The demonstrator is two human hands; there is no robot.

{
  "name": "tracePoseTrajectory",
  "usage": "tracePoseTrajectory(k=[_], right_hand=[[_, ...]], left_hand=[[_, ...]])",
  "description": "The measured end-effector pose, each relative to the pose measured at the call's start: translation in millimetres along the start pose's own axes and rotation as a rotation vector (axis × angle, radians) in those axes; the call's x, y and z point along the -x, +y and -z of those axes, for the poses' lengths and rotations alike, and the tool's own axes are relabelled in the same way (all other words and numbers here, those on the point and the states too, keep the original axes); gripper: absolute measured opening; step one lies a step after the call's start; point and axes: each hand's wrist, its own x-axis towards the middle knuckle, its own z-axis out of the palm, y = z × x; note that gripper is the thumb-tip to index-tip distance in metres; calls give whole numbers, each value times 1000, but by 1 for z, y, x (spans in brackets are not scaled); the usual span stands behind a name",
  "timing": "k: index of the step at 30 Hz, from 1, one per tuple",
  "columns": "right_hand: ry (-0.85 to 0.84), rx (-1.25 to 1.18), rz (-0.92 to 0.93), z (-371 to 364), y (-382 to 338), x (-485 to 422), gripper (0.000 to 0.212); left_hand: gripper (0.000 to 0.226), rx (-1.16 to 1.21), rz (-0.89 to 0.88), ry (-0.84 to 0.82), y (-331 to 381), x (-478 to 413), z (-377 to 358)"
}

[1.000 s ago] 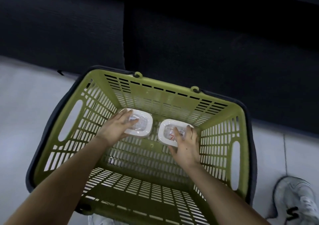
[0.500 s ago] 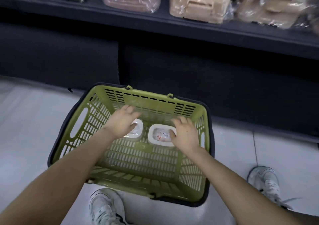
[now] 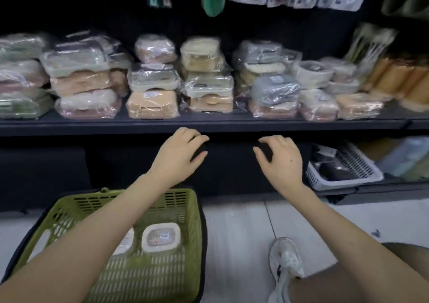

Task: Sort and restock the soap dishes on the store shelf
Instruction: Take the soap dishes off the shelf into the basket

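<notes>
Left hand (image 3: 181,154): you hold nothing; the fingers are loosely curled, in the air just below the front edge of the dark metal shelf (image 3: 232,126).
Right hand (image 3: 281,158): also bare of any load, fingers bent and slack, level with your left and well apart from it.
Container under your left forearm: one olive-green slotted plastic basket (image 3: 178,200) on the pale tiled floor (image 3: 243,233).
In it: two white rounded plastic soap dishes side by side, touching neither hand. The right dish (image 3: 161,237) is in full view, and the left dish (image 3: 126,242) is half hidden by your forearm.
On the shelf: film-wrapped soap dishes (image 3: 153,103) in beige, pale green, grey and pink, stacked in piles too blurred to count.
Lower right: one white slotted plastic basket (image 3: 343,163) holding dark items you cannot make out.
</notes>
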Motion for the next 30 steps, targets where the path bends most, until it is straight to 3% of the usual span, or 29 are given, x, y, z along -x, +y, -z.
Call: tracePoseTrajectory(k=[5, 10, 14, 17, 20, 26, 30], right_hand=[[63, 142, -54, 29, 47, -52, 54], [-192, 137, -142, 28, 62, -114, 72], [-322, 148, -165, 20, 73, -155, 80], [-425, 149, -171, 11, 81, -167, 84], [-439, 134, -145, 3, 85, -170, 83], [-301, 218, -23, 2, 85, -178, 105], [-526, 144, -81, 4, 81, -186, 103]], left_hand=[[38, -77, 5, 60, 14, -70, -1], [52, -182, 178, -16, -16, -113, -6], [60, -136, 320, -102, -41, -128, -13], [53, -16, 466, 114, -45, -135, -10], [64, 90, 540, 320, -45, -150, 3], [85, 92, 662, 48, -58, -193, 4], [89, 96, 737, 25, -67, -215, -3]])
